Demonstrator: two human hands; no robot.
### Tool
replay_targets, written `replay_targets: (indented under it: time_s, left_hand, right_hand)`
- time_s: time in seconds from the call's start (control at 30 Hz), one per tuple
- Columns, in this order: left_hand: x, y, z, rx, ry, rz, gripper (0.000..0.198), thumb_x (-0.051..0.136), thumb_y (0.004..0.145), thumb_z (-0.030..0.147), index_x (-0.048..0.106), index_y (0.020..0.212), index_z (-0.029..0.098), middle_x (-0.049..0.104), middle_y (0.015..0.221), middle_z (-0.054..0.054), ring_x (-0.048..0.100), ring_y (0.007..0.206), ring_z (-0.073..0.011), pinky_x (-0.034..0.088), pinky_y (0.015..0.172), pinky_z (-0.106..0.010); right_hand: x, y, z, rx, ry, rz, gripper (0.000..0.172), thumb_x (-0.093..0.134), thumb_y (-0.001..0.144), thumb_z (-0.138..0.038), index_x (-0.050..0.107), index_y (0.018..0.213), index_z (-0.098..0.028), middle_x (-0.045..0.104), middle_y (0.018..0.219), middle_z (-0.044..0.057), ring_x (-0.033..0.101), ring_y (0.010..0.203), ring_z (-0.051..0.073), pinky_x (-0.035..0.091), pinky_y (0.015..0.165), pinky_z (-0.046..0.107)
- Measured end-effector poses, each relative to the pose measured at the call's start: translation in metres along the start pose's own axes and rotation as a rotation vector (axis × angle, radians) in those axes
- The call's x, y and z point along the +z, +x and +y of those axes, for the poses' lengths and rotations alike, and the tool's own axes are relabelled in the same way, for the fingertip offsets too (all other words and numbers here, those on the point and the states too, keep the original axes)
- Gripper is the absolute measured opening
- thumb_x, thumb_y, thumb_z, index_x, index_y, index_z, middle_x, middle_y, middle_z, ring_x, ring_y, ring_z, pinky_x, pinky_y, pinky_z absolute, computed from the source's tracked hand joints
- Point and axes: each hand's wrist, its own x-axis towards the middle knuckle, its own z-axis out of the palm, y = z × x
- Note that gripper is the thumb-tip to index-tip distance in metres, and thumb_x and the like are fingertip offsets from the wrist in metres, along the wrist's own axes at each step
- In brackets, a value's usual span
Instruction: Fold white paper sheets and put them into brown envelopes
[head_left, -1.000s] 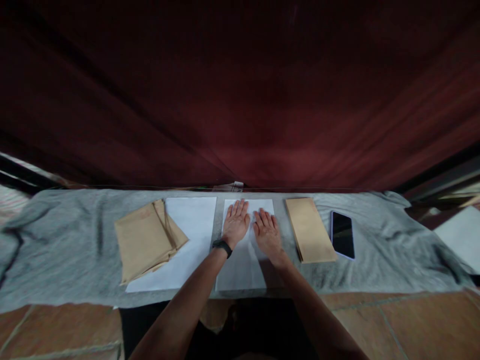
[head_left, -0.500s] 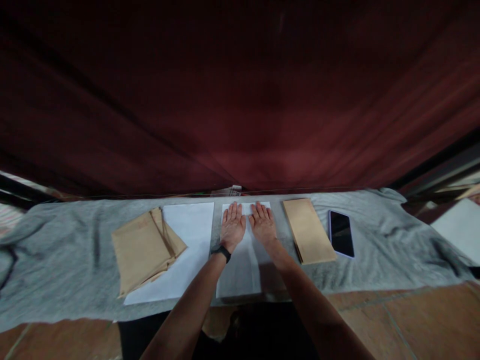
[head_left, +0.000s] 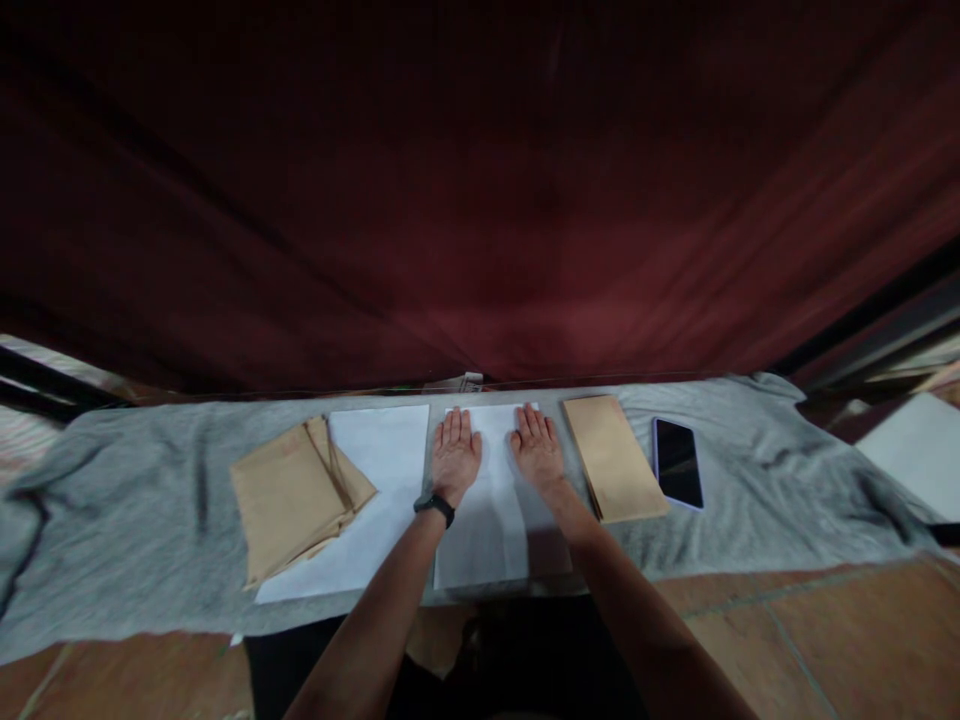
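Note:
A white sheet of paper (head_left: 486,510) lies in front of me on a grey cloth, with a faint lengthwise crease. My left hand (head_left: 456,450) rests flat on its upper left edge, fingers together and stretched out; a black band circles that wrist. Flat on the upper right part of the sheet is my right hand (head_left: 537,445), its fingers extended. Neither hand grips anything. To the left, brown paper envelopes (head_left: 289,495) lie partly over more white paper (head_left: 386,460). A neat stack of brown envelopes (head_left: 615,460) sits just right of my right hand.
Beyond that stack lies a phone (head_left: 677,463) in a light purple case. The grey cloth (head_left: 757,480) covers the long narrow surface. A dark red curtain-like sheet (head_left: 480,250) rises behind its far edge. Brown tiles (head_left: 840,630) show below.
My hands have slid apart across the sheet, the left one leftward and the right one rightward. The camera view has shifted slightly.

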Motion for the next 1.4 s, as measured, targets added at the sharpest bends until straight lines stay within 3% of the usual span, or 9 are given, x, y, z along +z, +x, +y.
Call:
replay_targets:
  time_s: [0.47, 0.63, 0.77, 0.9, 1.0, 1.4]
  left_hand:
    - [-0.005, -0.019, -0.014, 0.002, -0.034, 0.072, 0.06, 0.029, 0.102, 0.036, 0.037, 0.153, 0.004, 0.039, 0.157, -0.02, 0.033, 0.149, -0.0282, 0.027, 0.122, -0.048]
    - [-0.011, -0.027, -0.016, -0.008, -0.031, 0.027, 0.06, 0.03, 0.102, 0.034, 0.04, 0.15, 0.0, 0.039, 0.157, -0.022, 0.033, 0.149, -0.0295, 0.028, 0.122, -0.047]
    - [-0.018, -0.053, -0.006, -0.018, -0.008, 0.013, 0.059, 0.029, 0.102, 0.033, 0.041, 0.15, 0.0, 0.039, 0.157, -0.022, 0.032, 0.149, -0.0306, 0.028, 0.122, -0.051]
    - [-0.023, -0.093, 0.008, 0.075, -0.005, -0.017, 0.06, 0.028, 0.104, 0.041, 0.037, 0.153, 0.007, 0.035, 0.16, -0.016, 0.028, 0.151, -0.0268, 0.026, 0.124, -0.048]
    - [-0.026, -0.112, 0.01, 0.08, -0.004, -0.019, 0.063, 0.029, 0.104, 0.045, 0.036, 0.154, 0.006, 0.035, 0.16, -0.017, 0.028, 0.151, -0.0274, 0.029, 0.123, -0.048]
    - [-0.035, -0.139, -0.004, 0.074, -0.016, 0.035, 0.059, 0.033, 0.103, 0.039, 0.036, 0.154, 0.008, 0.04, 0.157, -0.018, 0.032, 0.149, -0.0288, 0.036, 0.119, -0.049]
  right_hand:
    - [-0.003, -0.003, 0.007, -0.004, -0.045, -0.026, 0.055, 0.032, 0.102, -0.029, 0.043, 0.151, -0.008, 0.043, 0.156, 0.015, 0.042, 0.143, 0.028, 0.028, 0.118, 0.046]
    - [-0.004, -0.002, 0.007, -0.011, -0.05, -0.041, 0.055, 0.032, 0.101, -0.029, 0.043, 0.151, -0.008, 0.042, 0.156, 0.016, 0.042, 0.143, 0.029, 0.027, 0.119, 0.047]
    - [-0.005, -0.002, 0.006, -0.003, -0.052, -0.056, 0.056, 0.034, 0.101, -0.028, 0.042, 0.152, -0.008, 0.042, 0.156, 0.016, 0.042, 0.143, 0.028, 0.025, 0.12, 0.046]
    - [-0.005, -0.002, 0.006, -0.004, -0.056, -0.043, 0.056, 0.033, 0.101, -0.029, 0.042, 0.152, -0.008, 0.043, 0.156, 0.017, 0.042, 0.143, 0.028, 0.027, 0.119, 0.047]
    - [-0.005, -0.003, 0.005, 0.007, -0.081, -0.045, 0.055, 0.034, 0.101, -0.03, 0.043, 0.151, -0.008, 0.043, 0.156, 0.018, 0.042, 0.143, 0.029, 0.028, 0.118, 0.047]
    - [-0.023, -0.007, 0.0, 0.055, -0.08, -0.094, 0.053, 0.04, 0.101, -0.029, 0.045, 0.149, -0.007, 0.042, 0.156, 0.02, 0.042, 0.143, 0.03, 0.031, 0.117, 0.046]
